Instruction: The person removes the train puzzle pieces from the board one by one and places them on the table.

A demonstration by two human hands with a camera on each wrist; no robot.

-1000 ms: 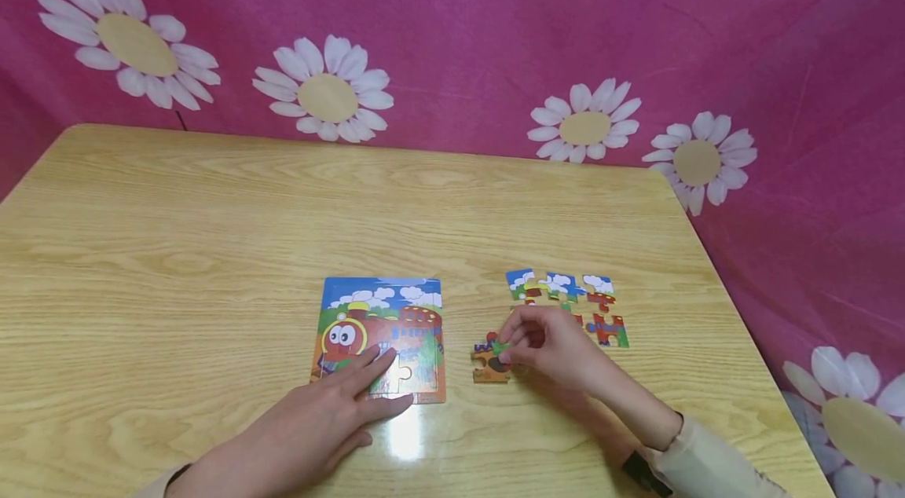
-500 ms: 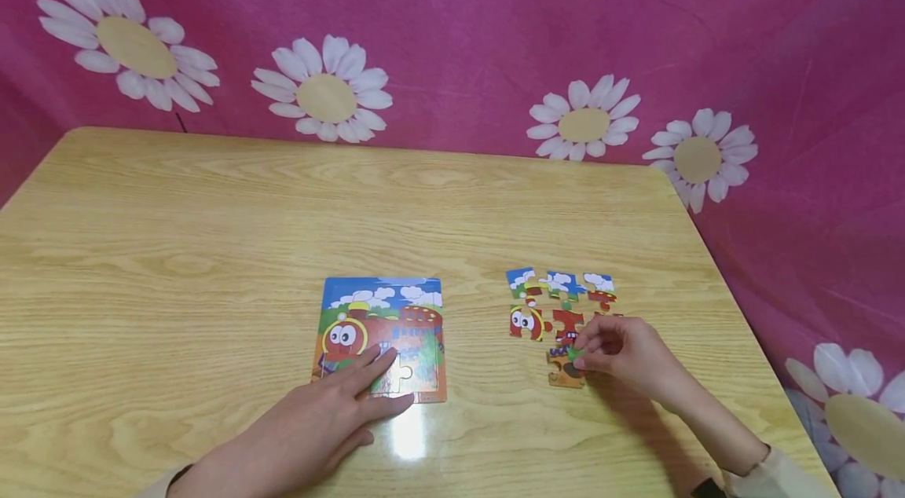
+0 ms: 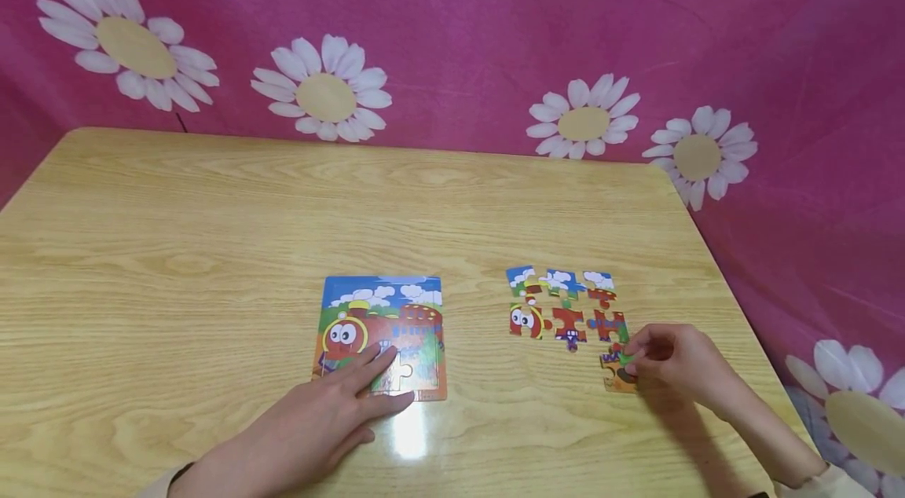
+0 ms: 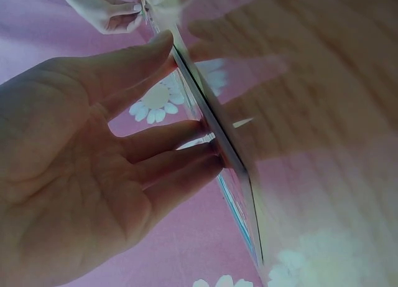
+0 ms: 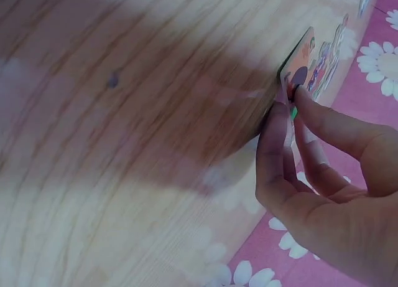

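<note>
A square jigsaw board (image 3: 417,325) with a cartoon train picture lies left of centre on the table in the head view. My left hand (image 3: 311,423) rests on its lower left part, fingers extended and covering some of the picture. In the left wrist view, those fingertips touch the thin board (image 4: 214,122). Between thumb and fingers, my right hand (image 3: 682,364) pinches an orange-bottomed puzzle piece (image 3: 613,380). The right wrist view shows this puzzle piece (image 5: 301,63) tilted, one edge near the tabletop. Its right part is hidden behind the fingertips.
Several loose puzzle pieces (image 3: 567,319) lie in two rows just beyond the right hand. The wooden table (image 3: 247,223) ends at a pink cloth (image 3: 459,34) with white daisies, behind and to the right.
My right hand has moved rightward with the pinched puzzle piece, from beside the board to below the right end of the loose pieces. The left hand and board have stayed put.
</note>
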